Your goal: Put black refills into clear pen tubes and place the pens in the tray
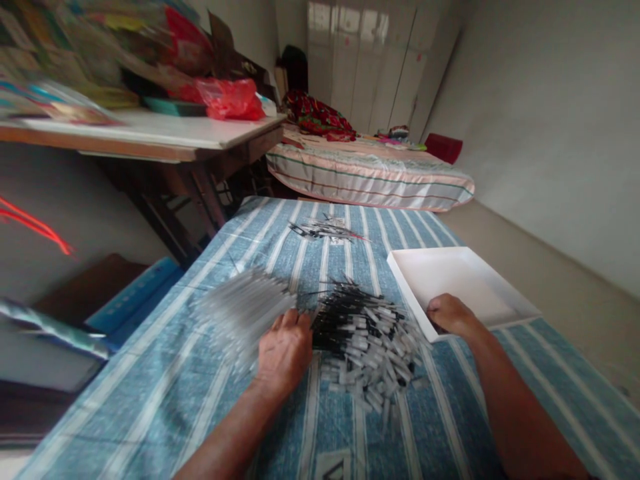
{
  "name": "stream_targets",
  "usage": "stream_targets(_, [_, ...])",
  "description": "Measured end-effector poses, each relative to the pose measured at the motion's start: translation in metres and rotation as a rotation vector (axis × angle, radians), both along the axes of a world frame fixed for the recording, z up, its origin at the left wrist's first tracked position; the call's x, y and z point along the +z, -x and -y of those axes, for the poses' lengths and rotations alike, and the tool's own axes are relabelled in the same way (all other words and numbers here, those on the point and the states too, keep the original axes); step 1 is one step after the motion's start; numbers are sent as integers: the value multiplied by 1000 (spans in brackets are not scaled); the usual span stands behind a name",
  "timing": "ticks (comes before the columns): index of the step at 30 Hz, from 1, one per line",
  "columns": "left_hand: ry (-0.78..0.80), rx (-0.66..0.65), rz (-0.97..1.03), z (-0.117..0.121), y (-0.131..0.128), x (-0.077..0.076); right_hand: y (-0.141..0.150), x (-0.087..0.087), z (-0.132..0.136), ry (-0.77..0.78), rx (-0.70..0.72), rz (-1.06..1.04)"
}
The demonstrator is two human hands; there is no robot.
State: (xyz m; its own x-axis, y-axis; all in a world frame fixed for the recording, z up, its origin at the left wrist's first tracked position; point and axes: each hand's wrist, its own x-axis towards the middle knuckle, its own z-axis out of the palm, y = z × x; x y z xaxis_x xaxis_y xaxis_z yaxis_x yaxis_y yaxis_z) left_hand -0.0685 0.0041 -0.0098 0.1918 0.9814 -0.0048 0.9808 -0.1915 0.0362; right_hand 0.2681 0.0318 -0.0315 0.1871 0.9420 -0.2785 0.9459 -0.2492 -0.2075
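My left hand point(286, 348) rests between two piles with its fingers curled down and closed; what they hold, if anything, is hidden. On its left lies a pile of clear, slender plastic tubes point(245, 310), like pen barrels, blurred by motion. To its right is a heap of thin black and whitish pen-like parts point(370, 340), most with pale caps or ends toward me. My right hand point(451, 315) is closed inside the near left corner of a shallow white box point(480, 277). Something dark shows under its fingers, too unclear to name.
A smaller scatter of thin parts point(327, 229) lies farther back on the blue striped tablecloth point(200, 320). Beyond stand a bed point(370, 167) and, at left, a cluttered white-topped table point(200, 137) with a red plastic bag point(230, 99). A blue object point(135, 300) sits low at left.
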Motion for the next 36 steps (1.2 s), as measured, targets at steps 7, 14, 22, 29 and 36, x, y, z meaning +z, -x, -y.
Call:
stream_targets(7, [-18, -14, -30, 2, -4, -2, 0, -2, 2, -5, 34, 69])
stream_targets(14, [9, -12, -35, 4, -7, -2, 18, 21, 15, -197, -109, 192])
stream_targets(22, [45, -8, -19, 2, -7, -2, 110, 34, 25, -414, 324, -155])
stream_targets(29, [-9, -48, 4, 4, -6, -4, 157, 32, 8, -295, 513, -7])
stream_targets(36, [16, -29, 0, 4, -6, -2, 177, 30, -3, -148, 555, 59])
